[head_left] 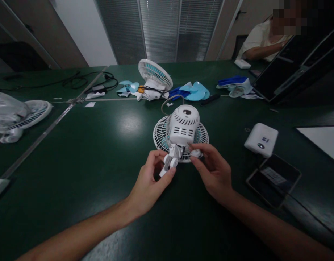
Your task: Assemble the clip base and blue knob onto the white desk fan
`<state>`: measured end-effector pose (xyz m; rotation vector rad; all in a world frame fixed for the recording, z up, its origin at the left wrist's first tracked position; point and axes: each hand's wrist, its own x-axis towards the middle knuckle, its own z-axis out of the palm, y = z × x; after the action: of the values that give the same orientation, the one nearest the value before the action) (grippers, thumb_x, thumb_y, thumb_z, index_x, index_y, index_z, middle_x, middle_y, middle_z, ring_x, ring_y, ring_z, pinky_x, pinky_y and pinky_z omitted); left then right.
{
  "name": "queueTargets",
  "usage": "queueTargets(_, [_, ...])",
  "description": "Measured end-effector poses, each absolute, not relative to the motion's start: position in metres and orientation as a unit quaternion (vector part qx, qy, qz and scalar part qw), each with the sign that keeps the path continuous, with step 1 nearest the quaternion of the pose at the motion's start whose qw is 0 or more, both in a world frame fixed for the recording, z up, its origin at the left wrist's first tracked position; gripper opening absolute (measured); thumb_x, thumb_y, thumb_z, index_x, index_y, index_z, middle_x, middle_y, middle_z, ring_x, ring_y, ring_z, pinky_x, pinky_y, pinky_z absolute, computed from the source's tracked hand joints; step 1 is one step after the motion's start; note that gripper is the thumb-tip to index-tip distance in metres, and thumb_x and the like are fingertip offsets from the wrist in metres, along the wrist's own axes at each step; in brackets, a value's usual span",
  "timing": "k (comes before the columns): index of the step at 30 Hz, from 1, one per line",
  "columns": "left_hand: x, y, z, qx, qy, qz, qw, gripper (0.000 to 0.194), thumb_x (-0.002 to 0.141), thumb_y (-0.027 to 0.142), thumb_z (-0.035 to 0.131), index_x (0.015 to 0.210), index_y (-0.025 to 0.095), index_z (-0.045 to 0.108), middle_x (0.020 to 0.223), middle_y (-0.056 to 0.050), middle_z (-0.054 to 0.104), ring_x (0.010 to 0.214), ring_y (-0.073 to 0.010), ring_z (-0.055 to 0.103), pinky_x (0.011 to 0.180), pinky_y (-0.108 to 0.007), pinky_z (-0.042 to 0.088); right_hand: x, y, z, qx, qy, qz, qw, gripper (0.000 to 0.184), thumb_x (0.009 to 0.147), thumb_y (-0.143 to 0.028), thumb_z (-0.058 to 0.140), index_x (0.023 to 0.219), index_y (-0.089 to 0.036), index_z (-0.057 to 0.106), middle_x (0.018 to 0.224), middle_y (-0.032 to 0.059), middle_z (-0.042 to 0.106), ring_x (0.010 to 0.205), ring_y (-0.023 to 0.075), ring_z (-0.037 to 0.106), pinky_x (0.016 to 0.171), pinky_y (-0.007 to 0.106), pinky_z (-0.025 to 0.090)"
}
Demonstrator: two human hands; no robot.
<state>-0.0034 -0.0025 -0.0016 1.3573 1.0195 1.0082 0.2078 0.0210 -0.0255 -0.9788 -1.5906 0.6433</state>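
In the middle of the green table a small white fan (pixel 184 125) lies face down on its round grille (pixel 202 136), its vented motor housing up. A white clip bracket (pixel 171 160) sticks out from the housing toward me. My left hand (pixel 153 179) is closed around this bracket, thumb and fingers on either side. Beside it my right hand (pixel 214 170) pinches a small white and dark part (pixel 196 154), partly hidden by the fingers, next to the fan's base. A grey cord (pixel 169 103) loops behind the housing.
A second fan (pixel 156 78) and light-blue blades (pixel 198 91) lie farther back. Another fan (pixel 20 112) is at left. To the right are a white box (pixel 262 139) and a black tablet-like device (pixel 274 179). A person (pixel 262 41) sits beyond a dark panel (pixel 300 69).
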Motion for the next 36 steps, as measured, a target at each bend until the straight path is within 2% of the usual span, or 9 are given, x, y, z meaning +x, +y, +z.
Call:
queueTargets(2, [0.001, -0.002, 0.000, 0.549, 0.428, 0.438, 0.568, 0.027, 0.098, 0.030, 0.067, 0.118, 0.023, 0.050, 0.110, -0.004, 0.066, 0.096, -0.0171, 0.061, 0.083, -0.028, 0.048, 0.206, 0.020, -0.030, -0.413, -0.658, 0.287, 0.561, 0.034, 0.093, -0.018, 0.067, 0.125, -0.024, 0.059, 0.118, 0.0067, 0.066, 0.113, 0.0222, 0.065, 0.102, 0.042, 0.056])
queueTargets(7, [0.011, -0.001, 0.003, 0.447, 0.446, 0.470, 0.617, 0.030, 0.094, 0.033, 0.070, 0.113, 0.020, 0.050, 0.099, -0.001, 0.060, 0.071, -0.0103, 0.054, 0.063, -0.022, 0.047, 0.203, 0.016, -0.029, -0.388, -0.665, 0.305, 0.560, 0.029, 0.094, -0.016, 0.065, 0.121, -0.023, 0.057, 0.122, 0.0075, 0.066, 0.119, 0.0232, 0.064, 0.106, 0.044, 0.054])
queueTargets(9, [0.013, 0.002, 0.003, 0.417, 0.462, 0.478, 0.620, 0.031, 0.093, 0.035, 0.070, 0.111, 0.019, 0.052, 0.100, -0.001, 0.059, 0.067, -0.0091, 0.052, 0.062, -0.023, 0.048, 0.203, 0.015, -0.026, -0.381, -0.685, 0.293, 0.548, 0.030, 0.094, -0.014, 0.064, 0.122, -0.023, 0.058, 0.123, 0.0080, 0.066, 0.119, 0.0237, 0.064, 0.106, 0.046, 0.053])
queueTargets(15, [0.009, 0.010, -0.001, 0.431, 0.450, 0.501, 0.600, 0.029, 0.095, 0.036, 0.067, 0.115, 0.017, 0.059, 0.107, -0.006, 0.065, 0.079, -0.0144, 0.062, 0.075, -0.028, 0.056, 0.201, 0.018, -0.013, -0.395, -0.752, 0.162, 0.502, 0.033, 0.093, -0.012, 0.064, 0.123, -0.026, 0.065, 0.119, 0.0078, 0.061, 0.112, 0.0242, 0.062, 0.097, 0.045, 0.056])
queueTargets(20, [0.006, 0.002, -0.007, 0.444, 0.440, 0.503, 0.596, 0.035, 0.095, 0.032, 0.067, 0.126, 0.017, 0.060, 0.096, -0.004, 0.072, 0.084, -0.0174, 0.069, 0.089, -0.033, 0.057, 0.200, 0.022, -0.009, -0.387, -0.773, 0.118, 0.488, 0.042, 0.094, -0.010, 0.061, 0.131, -0.029, 0.063, 0.121, 0.0069, 0.062, 0.112, 0.0238, 0.062, 0.096, 0.045, 0.057])
queueTargets(24, [0.007, -0.004, -0.009, 0.447, 0.443, 0.504, 0.592, 0.041, 0.092, 0.031, 0.071, 0.129, 0.018, 0.061, 0.098, -0.005, 0.073, 0.084, -0.0177, 0.070, 0.090, -0.035, 0.059, 0.200, 0.021, -0.010, -0.376, -0.784, 0.091, 0.485, 0.048, 0.093, -0.007, 0.063, 0.135, -0.030, 0.061, 0.121, 0.0069, 0.061, 0.109, 0.0223, 0.063, 0.093, 0.042, 0.059])
queueTargets(30, [0.004, -0.003, -0.010, 0.470, 0.448, 0.506, 0.568, 0.042, 0.093, 0.030, 0.070, 0.134, 0.019, 0.064, 0.118, -0.009, 0.068, 0.087, -0.0179, 0.071, 0.091, -0.038, 0.061, 0.197, 0.023, -0.009, -0.359, -0.812, 0.062, 0.456, 0.054, 0.093, -0.007, 0.063, 0.141, -0.031, 0.057, 0.118, 0.0060, 0.064, 0.107, 0.0219, 0.065, 0.093, 0.041, 0.061])
queueTargets(33, [0.002, -0.002, -0.009, 0.485, 0.443, 0.513, 0.553, 0.043, 0.094, 0.030, 0.070, 0.136, 0.021, 0.064, 0.117, -0.008, 0.067, 0.087, -0.0178, 0.071, 0.089, -0.038, 0.062, 0.198, 0.027, -0.011, -0.353, -0.813, 0.044, 0.460, 0.054, 0.093, -0.007, 0.064, 0.141, -0.031, 0.057, 0.114, 0.0052, 0.066, 0.104, 0.0210, 0.067, 0.091, 0.039, 0.062])
queueTargets(36, [0.003, -0.003, -0.008, 0.501, 0.435, 0.512, 0.546, 0.040, 0.094, 0.028, 0.069, 0.135, 0.025, 0.066, 0.112, -0.006, 0.064, 0.085, -0.0155, 0.070, 0.084, -0.032, 0.062, 0.201, 0.030, -0.012, -0.334, -0.823, 0.023, 0.460, 0.055, 0.093, -0.003, 0.059, 0.140, -0.031, 0.058, 0.121, 0.0060, 0.065, 0.112, 0.0222, 0.066, 0.096, 0.041, 0.061])
